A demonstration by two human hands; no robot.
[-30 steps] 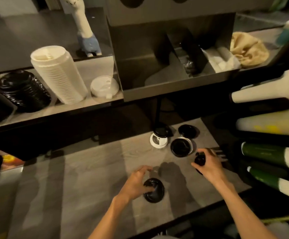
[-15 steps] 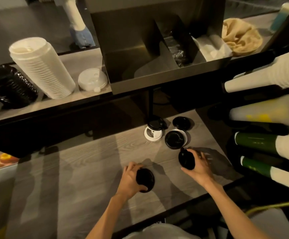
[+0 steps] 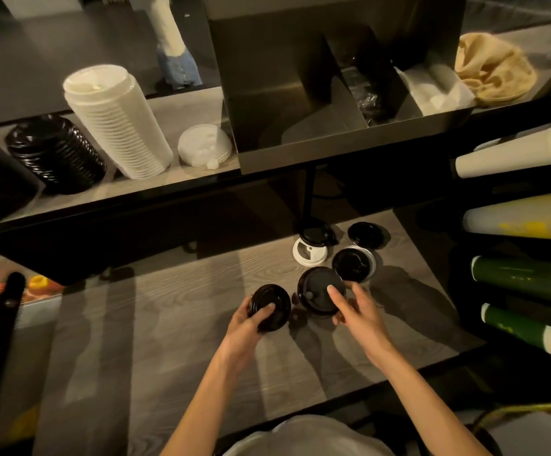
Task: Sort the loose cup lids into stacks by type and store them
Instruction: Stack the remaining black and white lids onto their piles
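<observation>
Head view: a small black lid (image 3: 270, 307) is gripped in the left hand (image 3: 246, 327), a larger black lid (image 3: 320, 291) pinched in the right hand (image 3: 359, 311). Both are held just apart, side by side, above the counter (image 3: 168, 324); loose lids (image 3: 353, 263) wait just beyond, nearer the right hand.

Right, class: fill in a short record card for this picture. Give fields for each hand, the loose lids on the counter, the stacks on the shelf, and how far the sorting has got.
left hand: grips a small stack of black lids
right hand: holds a larger black lid, thumb on top
loose lids on counter: a white lid, a black lid on a white one, two more black ones behind
shelf stacks: tall white stack, black stack, short white stack
progress: lids in hand, not yet stored
</observation>
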